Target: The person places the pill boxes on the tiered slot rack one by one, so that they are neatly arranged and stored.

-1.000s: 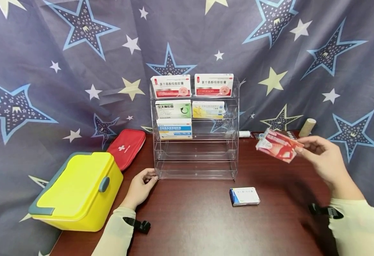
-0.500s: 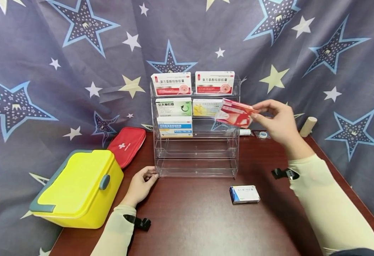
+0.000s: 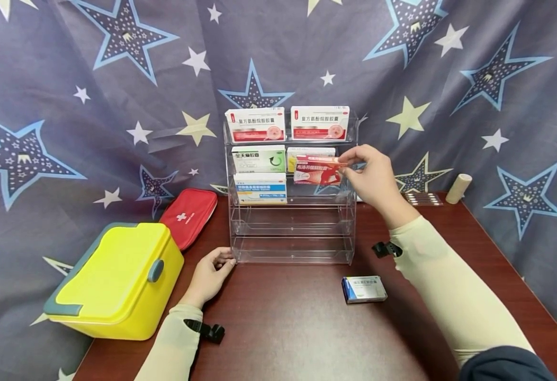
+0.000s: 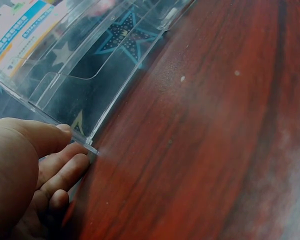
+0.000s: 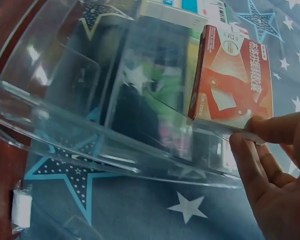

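Observation:
My right hand pinches a red medicine box by its right end, between thumb and fingers. The box is held in front of the third tier of a clear acrylic display rack, right of a blue-and-white medicine box. It partly hides a yellow-and-white box one tier up. In the right wrist view, the red box is tilted, its end at my fingertips. My left hand holds the rack's lower left front corner; in the left wrist view the thumb touches the side panel.
Two red-and-white boxes fill the top tier; a green-and-white box sits below. A blue-and-white box lies on the table. Left stand a yellow case and red first-aid pouch. A beige roll is at back right.
My right hand has carried the red medicine box leftward from the table's right side to the rack's third tier, straightening it. The left hand stays at the rack's corner.

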Tool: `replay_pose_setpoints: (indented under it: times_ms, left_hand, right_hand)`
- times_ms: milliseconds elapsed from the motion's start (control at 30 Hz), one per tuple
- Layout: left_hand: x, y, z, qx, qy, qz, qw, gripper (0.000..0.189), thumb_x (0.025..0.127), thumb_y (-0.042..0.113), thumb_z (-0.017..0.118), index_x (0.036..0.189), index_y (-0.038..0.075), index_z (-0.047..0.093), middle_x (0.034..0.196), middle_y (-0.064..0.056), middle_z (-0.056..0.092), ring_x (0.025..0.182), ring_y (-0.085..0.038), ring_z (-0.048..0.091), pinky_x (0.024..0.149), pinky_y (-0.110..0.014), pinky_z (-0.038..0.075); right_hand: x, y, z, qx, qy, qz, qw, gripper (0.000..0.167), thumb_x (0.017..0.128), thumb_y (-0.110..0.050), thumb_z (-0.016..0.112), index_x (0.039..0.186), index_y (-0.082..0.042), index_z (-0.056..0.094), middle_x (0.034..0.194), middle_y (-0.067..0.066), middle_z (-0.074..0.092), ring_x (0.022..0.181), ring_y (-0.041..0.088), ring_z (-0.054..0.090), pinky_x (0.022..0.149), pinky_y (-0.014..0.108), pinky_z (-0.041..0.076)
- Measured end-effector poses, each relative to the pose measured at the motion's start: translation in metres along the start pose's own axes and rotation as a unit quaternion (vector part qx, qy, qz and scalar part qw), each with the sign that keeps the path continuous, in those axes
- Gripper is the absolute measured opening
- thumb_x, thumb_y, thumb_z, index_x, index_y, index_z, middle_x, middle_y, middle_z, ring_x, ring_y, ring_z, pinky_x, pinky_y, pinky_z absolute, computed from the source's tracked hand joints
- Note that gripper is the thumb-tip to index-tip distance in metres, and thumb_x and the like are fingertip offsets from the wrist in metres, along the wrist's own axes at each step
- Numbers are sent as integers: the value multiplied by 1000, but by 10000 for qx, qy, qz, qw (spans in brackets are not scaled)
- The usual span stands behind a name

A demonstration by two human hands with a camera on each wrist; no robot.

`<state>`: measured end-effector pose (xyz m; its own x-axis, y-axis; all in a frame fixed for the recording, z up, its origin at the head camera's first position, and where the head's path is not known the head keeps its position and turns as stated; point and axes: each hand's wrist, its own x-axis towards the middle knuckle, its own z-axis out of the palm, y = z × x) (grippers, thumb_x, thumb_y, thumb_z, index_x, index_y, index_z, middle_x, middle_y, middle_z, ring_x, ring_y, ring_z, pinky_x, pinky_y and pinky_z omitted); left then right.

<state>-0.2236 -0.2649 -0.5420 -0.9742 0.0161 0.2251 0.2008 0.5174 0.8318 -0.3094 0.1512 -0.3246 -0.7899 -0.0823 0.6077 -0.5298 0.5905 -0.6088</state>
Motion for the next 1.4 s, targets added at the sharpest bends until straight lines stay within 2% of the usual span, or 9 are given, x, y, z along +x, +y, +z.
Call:
replay_pose_setpoints:
  times_ms: [167, 400, 567, 900, 1400]
  left_hand:
    - [0, 2, 0, 0, -9, 8, 10000, 23, 98, 9, 75, 121, 9, 71, 106, -4, 74, 97, -19, 69, 88, -30, 51]
    - [-1, 2, 0, -15, -38, -71, 10000, 24, 98, 9, 75, 122, 9, 71, 106, -4, 74, 98, -19, 69, 88, -30, 51]
    - [-1, 1, 0, -27, -22, -56, 10000, 24, 98, 9, 75, 121, 9, 72, 105, -4, 75, 97, -18, 69, 88, -29, 51]
    - [0, 2, 0, -5, -5, -29, 10000, 23, 98, 8, 75, 121, 9, 72, 105, -4, 75, 96, -18, 69, 87, -30, 51]
    - [0, 1, 1, -11, 17, 14, 10000, 24, 97, 7, 75, 121, 8, 72, 106, -4, 76, 95, -15, 70, 85, -25, 50]
  right_hand:
    - [-4, 4, 10, -321, -121, -138, 9993, 10, 92, -3, 78, 97, -12, 77, 99, 2, 66, 83, 17, 64, 72, 34, 53]
    - [-10, 8, 22, -541, -308, -392, 9973, 11, 91, -3, 78, 96, -12, 77, 95, 1, 66, 84, 17, 67, 78, 37, 57]
    - [-10, 6, 24, -875, -553, -538, 9932, 10, 91, -2, 76, 95, -11, 77, 92, 3, 68, 84, 21, 67, 80, 41, 54]
    - [-13, 6, 26, -1293, -963, -381, 9862, 12, 92, -1, 74, 99, -12, 76, 95, 3, 65, 89, 23, 67, 81, 43, 55]
    - [-14, 5, 27, -1415, -777, -584, 9852, 11, 90, 0, 75, 95, -9, 76, 96, 6, 64, 84, 25, 65, 78, 43, 54]
